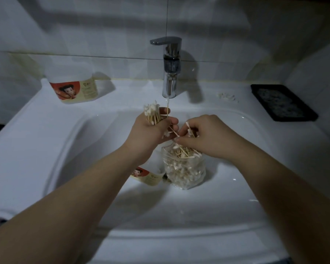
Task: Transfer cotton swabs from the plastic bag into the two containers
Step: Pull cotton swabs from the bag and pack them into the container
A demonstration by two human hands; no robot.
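A clear plastic bag (184, 169) full of cotton swabs stands in the white sink basin (107, 149). My left hand (151, 133) grips a bundle of cotton swabs (152, 113) with their white tips pointing up. My right hand (204, 137) is just above the bag's mouth and pinches a few swabs (188, 128) between its fingertips. One container (72, 86) with a red and cream cartoon label stands on the sink ledge at the back left. A second container (149, 176) with the same label lies in the basin, partly hidden under my left forearm.
A chrome faucet (171, 69) rises behind the hands, its spout right above them. A black tray (282, 101) sits on the ledge at the back right, with small white bits (226, 96) beside it. Tiled walls close in behind and at the right.
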